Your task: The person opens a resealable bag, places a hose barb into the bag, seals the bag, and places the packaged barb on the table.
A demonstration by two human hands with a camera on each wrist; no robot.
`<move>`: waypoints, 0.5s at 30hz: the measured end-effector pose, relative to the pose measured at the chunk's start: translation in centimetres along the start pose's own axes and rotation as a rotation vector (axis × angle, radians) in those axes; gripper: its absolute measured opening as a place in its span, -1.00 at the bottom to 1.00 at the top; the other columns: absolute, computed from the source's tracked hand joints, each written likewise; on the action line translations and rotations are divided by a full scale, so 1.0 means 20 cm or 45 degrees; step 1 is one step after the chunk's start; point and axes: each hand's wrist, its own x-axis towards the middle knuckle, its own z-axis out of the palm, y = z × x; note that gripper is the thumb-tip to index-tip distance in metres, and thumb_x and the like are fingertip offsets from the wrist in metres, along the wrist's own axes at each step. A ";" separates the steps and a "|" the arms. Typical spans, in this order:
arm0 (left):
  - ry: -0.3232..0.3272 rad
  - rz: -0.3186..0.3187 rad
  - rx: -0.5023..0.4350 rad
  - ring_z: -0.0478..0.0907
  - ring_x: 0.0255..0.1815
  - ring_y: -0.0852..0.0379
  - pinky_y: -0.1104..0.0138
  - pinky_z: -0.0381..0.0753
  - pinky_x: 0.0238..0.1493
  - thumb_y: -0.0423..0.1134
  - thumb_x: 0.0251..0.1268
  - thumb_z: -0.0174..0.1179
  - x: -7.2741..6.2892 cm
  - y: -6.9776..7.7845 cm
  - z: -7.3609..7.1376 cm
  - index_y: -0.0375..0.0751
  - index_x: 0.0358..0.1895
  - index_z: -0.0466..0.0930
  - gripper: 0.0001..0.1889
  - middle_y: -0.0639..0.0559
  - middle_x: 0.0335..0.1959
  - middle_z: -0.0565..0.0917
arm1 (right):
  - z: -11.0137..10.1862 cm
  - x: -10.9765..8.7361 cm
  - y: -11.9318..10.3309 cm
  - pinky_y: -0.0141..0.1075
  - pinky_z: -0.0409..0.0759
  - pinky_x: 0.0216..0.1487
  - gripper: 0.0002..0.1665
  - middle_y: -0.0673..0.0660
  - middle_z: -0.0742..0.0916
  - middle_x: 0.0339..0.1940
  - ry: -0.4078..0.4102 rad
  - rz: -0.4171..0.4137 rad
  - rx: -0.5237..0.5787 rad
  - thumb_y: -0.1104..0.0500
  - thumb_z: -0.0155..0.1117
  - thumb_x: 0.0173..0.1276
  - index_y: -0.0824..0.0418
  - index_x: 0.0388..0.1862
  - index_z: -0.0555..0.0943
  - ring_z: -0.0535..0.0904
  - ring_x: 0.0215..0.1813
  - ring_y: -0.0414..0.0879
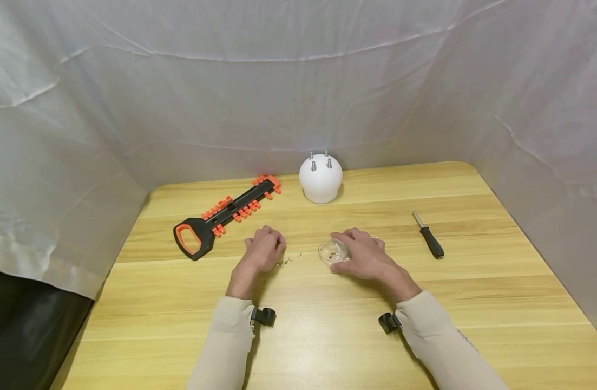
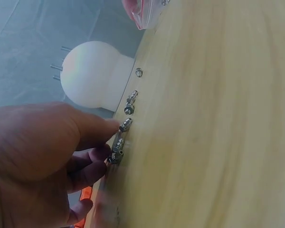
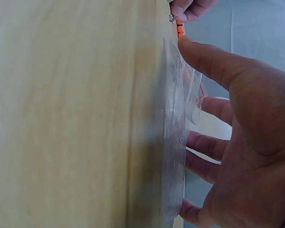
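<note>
1. Head view: the left hand [image 1: 263, 250], fingers bent, is over small silver metal pieces [image 1: 290, 259] scattered on the pale wood-grain surface [image 1: 317, 336]; whether it has hold of one cannot be told here. A sideways brush of the knuckles could scatter the loose ones, since nothing fences them in.

2. Same view: the right hand [image 1: 363, 255] is partly closed round a clear, soft plastic bag [image 1: 326, 250], with small pieces visible inside. If its mouth is open, which is unclear, tilting or squeezing it could spill them.

3. Left wrist view: the left thumb reaches a metal piece in the row, fingers bent just below; a firm pinch cannot be confirmed. The pieces look small and smooth, so a grip at the very tip could let one slip, or knock its close neighbours.

4. Right wrist view: the right thumb and spread fingers hold the thin bag along its edge, low against the surface. Such a light hold could let the limp film fold over, likely narrowing any opening.
</note>
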 end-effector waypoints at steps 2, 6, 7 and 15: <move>0.003 0.012 -0.011 0.37 0.03 -0.02 0.01 0.18 0.07 -0.18 0.46 -0.02 0.00 0.00 0.00 -0.01 -0.27 0.57 -0.83 0.00 -0.03 0.48 | 0.00 0.00 0.00 0.27 0.11 0.25 -0.01 0.15 0.41 0.39 -0.002 0.001 -0.001 -0.25 0.44 0.07 -0.11 0.46 0.28 0.29 0.39 0.16; 0.001 0.055 -0.068 0.38 0.06 0.01 -0.03 0.19 0.10 -0.15 0.48 -0.03 0.01 0.00 0.00 0.01 -0.27 0.55 -0.83 0.02 -0.02 0.49 | 0.00 0.00 0.00 0.27 0.10 0.25 0.00 0.15 0.41 0.40 -0.005 0.003 0.000 -0.26 0.44 0.06 -0.11 0.47 0.28 0.29 0.40 0.16; -0.001 0.068 -0.083 0.38 0.06 0.02 -0.03 0.19 0.11 -0.14 0.48 -0.02 0.01 0.01 0.00 0.01 -0.26 0.55 -0.84 0.04 -0.03 0.49 | 0.00 0.00 0.00 0.27 0.10 0.25 0.00 0.15 0.41 0.40 -0.005 0.004 0.000 -0.26 0.44 0.06 -0.11 0.47 0.28 0.29 0.40 0.16; 0.001 0.150 -0.243 0.38 0.04 0.07 -0.04 0.13 0.19 -0.15 0.46 0.06 0.01 0.07 0.02 -0.06 -0.17 0.52 -0.90 0.05 -0.06 0.50 | 0.01 0.00 0.01 0.26 0.12 0.24 -0.01 0.15 0.42 0.38 0.002 0.004 0.013 -0.26 0.44 0.06 -0.11 0.46 0.29 0.31 0.38 0.14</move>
